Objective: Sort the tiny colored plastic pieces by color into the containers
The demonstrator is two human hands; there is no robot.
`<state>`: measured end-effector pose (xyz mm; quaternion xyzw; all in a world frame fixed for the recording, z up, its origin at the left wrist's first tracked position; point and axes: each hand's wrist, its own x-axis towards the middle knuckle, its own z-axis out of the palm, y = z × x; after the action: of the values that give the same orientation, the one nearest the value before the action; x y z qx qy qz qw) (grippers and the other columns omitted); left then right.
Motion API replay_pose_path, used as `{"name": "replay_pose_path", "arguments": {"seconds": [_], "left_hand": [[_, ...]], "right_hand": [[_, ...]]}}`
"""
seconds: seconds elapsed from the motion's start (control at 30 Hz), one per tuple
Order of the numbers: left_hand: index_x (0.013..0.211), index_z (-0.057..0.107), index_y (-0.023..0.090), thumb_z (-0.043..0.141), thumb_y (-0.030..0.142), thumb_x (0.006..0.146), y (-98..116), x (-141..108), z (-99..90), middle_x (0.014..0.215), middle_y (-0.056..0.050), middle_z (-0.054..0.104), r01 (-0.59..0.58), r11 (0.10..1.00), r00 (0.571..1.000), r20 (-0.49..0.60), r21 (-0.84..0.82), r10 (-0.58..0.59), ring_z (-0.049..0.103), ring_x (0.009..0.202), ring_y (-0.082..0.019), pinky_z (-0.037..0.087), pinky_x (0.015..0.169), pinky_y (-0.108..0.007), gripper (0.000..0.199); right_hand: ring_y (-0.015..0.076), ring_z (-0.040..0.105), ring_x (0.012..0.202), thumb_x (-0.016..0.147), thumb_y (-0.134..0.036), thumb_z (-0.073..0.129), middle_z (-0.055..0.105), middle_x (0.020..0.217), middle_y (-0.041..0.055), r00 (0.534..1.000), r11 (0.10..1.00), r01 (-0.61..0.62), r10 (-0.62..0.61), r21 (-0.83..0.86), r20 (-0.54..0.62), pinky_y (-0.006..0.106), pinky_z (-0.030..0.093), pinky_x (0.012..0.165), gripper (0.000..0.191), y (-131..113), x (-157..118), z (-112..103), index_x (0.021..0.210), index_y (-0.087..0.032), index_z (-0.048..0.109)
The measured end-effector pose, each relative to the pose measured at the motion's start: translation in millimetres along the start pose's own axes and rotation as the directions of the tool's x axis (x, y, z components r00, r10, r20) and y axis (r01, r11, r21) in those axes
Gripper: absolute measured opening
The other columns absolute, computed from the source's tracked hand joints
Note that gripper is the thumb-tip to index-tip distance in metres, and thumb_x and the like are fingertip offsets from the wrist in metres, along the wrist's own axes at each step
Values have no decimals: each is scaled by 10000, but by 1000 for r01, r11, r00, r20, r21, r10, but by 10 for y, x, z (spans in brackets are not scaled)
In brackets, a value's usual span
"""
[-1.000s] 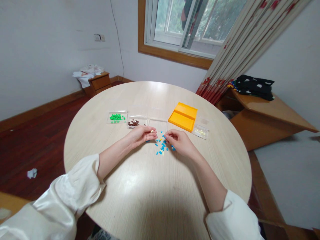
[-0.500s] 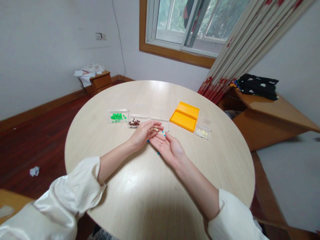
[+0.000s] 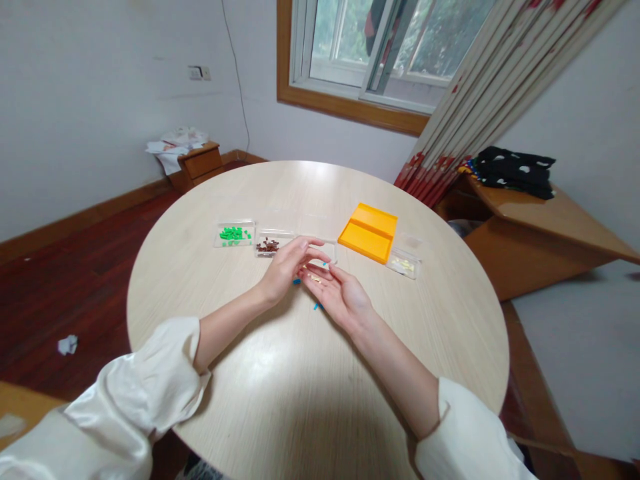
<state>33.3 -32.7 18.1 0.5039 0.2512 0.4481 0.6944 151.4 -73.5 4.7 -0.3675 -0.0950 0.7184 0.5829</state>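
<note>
My right hand (image 3: 350, 303) lies palm up near the middle of the frame, its fingers loosely extended and gently spread. On them sit small pale pieces (image 3: 316, 279). My left hand (image 3: 283, 270) arches over from the left, its upper fingers bent and reaching across; its thumb is hidden, so I can't tell whether those fingers pinch anything. I judge that I'm in the middle of handing the pale pieces from one hand to the other, though I can't tell which hand is giving.

Whichever it is, the move from here calls for a level right palm and slow left fingers, since such light bits could slip off onto the surface (image 3: 260, 373) and mix with the blue pieces (image 3: 318, 306) showing around my hands. My hands hide part of that spot.

More pale yellow pieces (image 3: 403, 265) lie in a clear box right of centre, beside the open yellow case (image 3: 369, 232). Green pieces (image 3: 233, 233) and brown pieces (image 3: 267, 245) lie in separate clear boxes left of centre.
</note>
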Motion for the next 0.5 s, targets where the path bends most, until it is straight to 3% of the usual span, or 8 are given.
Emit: {"name": "replay_pose_path", "arguments": {"seconds": [0.07, 0.13, 0.23, 0.3, 0.37, 0.43, 0.5], "left_hand": [[871, 604, 159, 555, 417, 813, 5, 18, -19, 735, -39, 668, -75, 996, 995, -57, 55, 78, 624, 790, -159, 442, 808, -272, 268], [831, 601, 161, 549, 401, 814, -2, 43, -41, 692, -29, 649, -93, 990, 988, -116, 104, 104, 611, 753, -145, 445, 809, -270, 246], [793, 593, 167, 538, 379, 819, -36, 78, -72, 643, -13, 622, -50, 988, 981, -179, 147, 76, 591, 693, -131, 461, 765, -266, 221], [787, 594, 168, 533, 369, 822, -63, 90, -88, 635, -9, 617, -37, 987, 979, -191, 158, 67, 579, 664, -123, 468, 744, -264, 213], [790, 597, 167, 532, 363, 826, -83, 93, -98, 634, -9, 616, -30, 985, 980, -191, 169, 63, 575, 652, -118, 470, 727, -256, 210], [790, 596, 164, 527, 351, 833, -89, 92, -99, 628, -7, 614, -24, 984, 980, -192, 178, 59, 574, 643, -115, 468, 710, -246, 204], [787, 593, 162, 514, 330, 842, -84, 92, -92, 620, -5, 613, -19, 983, 980, -192, 182, 54, 573, 633, -112, 466, 697, -241, 193]], "right_hand": [[143, 647, 802, 799, -99, 480, 640, 800, 81, 997, 986, 79, -74, -145, 37, 273, 519, 870, 122, -96, 11, -66, 832, -119, 596], [106, 613, 684, 704, -57, 551, 622, 747, 33, 979, 901, 201, -197, -385, 51, 241, 518, 796, 152, -259, 19, -164, 822, -126, 615], [84, 537, 558, 685, -81, 527, 610, 729, 3, 930, 588, 268, -364, -763, 47, 251, 499, 660, 173, -587, 17, -373, 815, -149, 619], [111, 559, 598, 705, -107, 481, 635, 760, 38, 868, 332, 207, -497, -920, 16, 271, 484, 650, 192, -810, 7, -554, 824, -143, 627], [162, 597, 693, 715, -143, 480, 663, 809, 92, 756, 106, 78, -655, -991, -11, 306, 477, 688, 215, -1005, 0, -760, 849, -134, 648], [205, 619, 777, 714, -165, 485, 680, 852, 127, 660, -9, -50, -751, -999, -26, 330, 472, 727, 243, -1164, 3, -974, 867, -129, 670], [219, 633, 775, 716, -190, 486, 689, 828, 132, 637, -52, -95, -771, -994, -21, 327, 478, 717, 280, -1285, 17, -1164, 905, -126, 683]]}}
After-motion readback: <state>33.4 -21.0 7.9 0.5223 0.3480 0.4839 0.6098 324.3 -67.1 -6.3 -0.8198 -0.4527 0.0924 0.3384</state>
